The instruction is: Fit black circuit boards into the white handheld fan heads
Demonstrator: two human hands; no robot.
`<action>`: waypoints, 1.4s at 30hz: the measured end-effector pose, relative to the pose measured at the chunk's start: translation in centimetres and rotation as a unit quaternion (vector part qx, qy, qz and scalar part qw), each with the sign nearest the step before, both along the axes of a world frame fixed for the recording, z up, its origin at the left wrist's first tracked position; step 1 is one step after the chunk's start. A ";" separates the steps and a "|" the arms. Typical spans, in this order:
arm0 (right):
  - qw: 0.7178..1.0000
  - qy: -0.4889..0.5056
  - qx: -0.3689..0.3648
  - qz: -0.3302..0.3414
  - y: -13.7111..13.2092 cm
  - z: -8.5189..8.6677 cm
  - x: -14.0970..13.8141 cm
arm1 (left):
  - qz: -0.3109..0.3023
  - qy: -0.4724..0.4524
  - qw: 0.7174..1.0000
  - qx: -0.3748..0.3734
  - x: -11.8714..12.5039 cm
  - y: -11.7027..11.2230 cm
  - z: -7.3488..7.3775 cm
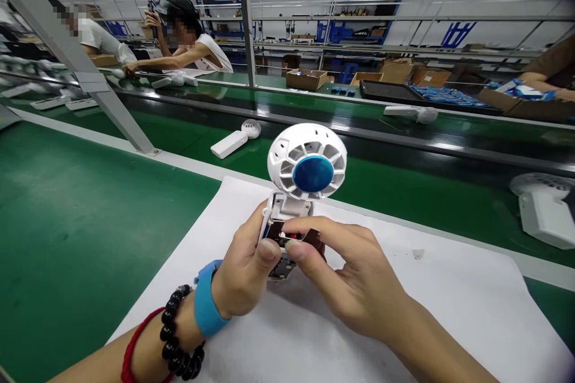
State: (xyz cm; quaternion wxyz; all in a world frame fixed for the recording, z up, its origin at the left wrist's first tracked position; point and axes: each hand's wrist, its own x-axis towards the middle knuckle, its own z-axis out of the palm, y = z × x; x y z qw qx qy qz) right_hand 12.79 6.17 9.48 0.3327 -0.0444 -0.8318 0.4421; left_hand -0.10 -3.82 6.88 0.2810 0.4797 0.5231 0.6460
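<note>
A white handheld fan (287,206) with a round slotted head and a blue centre disc stands upright above the white sheet. Its handle is uncovered, so dark circuit board parts (283,266) show inside. My left hand (245,269) wraps around the handle from the left, its thumb on the front. Between the thumb and fingers of my right hand (345,269) is a small dark board (311,237), pinched at the opening of the handle. A spot of red shows behind the fingertips. The back of the handle is hidden by my hands.
White paper (404,305) covers the green bench. Beyond its edge runs a green conveyor belt carrying several fans, including a nearby white fan (231,143) and another fan (545,215) at right. A slanted metal post (112,102) rises at left. Co-workers sit across the line near cardboard boxes (306,79).
</note>
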 end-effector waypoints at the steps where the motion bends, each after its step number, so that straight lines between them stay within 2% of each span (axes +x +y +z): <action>1: 1.000 -0.001 -0.008 0.005 0.0 0.0 0.1 | 0.001 -0.004 1.000 -0.002 0.0 0.0 0.0; 4: 0.998 -0.003 -0.024 0.053 0.2 -0.1 0.3 | -0.016 -0.009 1.000 -0.005 0.0 -0.1 0.1; 6: 0.997 -0.016 -0.008 0.076 0.5 -0.2 0.5 | -0.027 0.001 1.000 -0.002 -0.1 -0.2 0.1; 11: 0.995 -0.001 0.079 0.055 0.8 -0.3 0.5 | -0.022 0.030 0.999 0.002 -0.1 -0.5 -0.5; 16: 0.992 0.004 0.112 0.052 0.9 -0.6 0.4 | -0.025 0.026 0.999 -0.007 0.0 -0.4 -0.7; 19: 0.993 0.011 0.097 0.059 1.0 -0.7 0.5 | -0.028 0.037 0.999 0.011 0.1 -0.3 -0.5; 22: 0.993 -0.012 0.044 0.108 1.0 -0.4 0.7 | -0.048 0.055 0.997 0.024 -0.1 -0.3 -0.2; 24: 0.991 -0.030 0.043 0.120 1.0 -0.2 0.8 | -0.050 0.064 0.997 0.021 -0.2 -0.2 -0.2; 30: 0.977 -0.010 0.206 0.050 1.2 -0.2 1.0 | -0.061 0.037 0.997 0.034 -0.4 0.0 -0.7; 33: 0.972 -0.002 0.231 0.045 1.3 -0.4 0.9 | -0.063 0.030 0.997 0.030 -0.3 0.0 -0.7; 37: 0.977 -0.031 0.203 0.052 1.2 -0.2 0.8 | -0.052 0.028 0.998 0.038 -0.2 -0.1 -0.6; 39: 0.985 -0.035 0.159 0.053 1.0 -0.2 0.6 | -0.043 0.014 0.998 0.035 -0.1 -0.1 -0.5; 42: 0.995 0.016 0.091 0.033 0.5 -0.4 0.4 | -0.033 -0.001 0.999 0.034 0.0 0.0 -0.5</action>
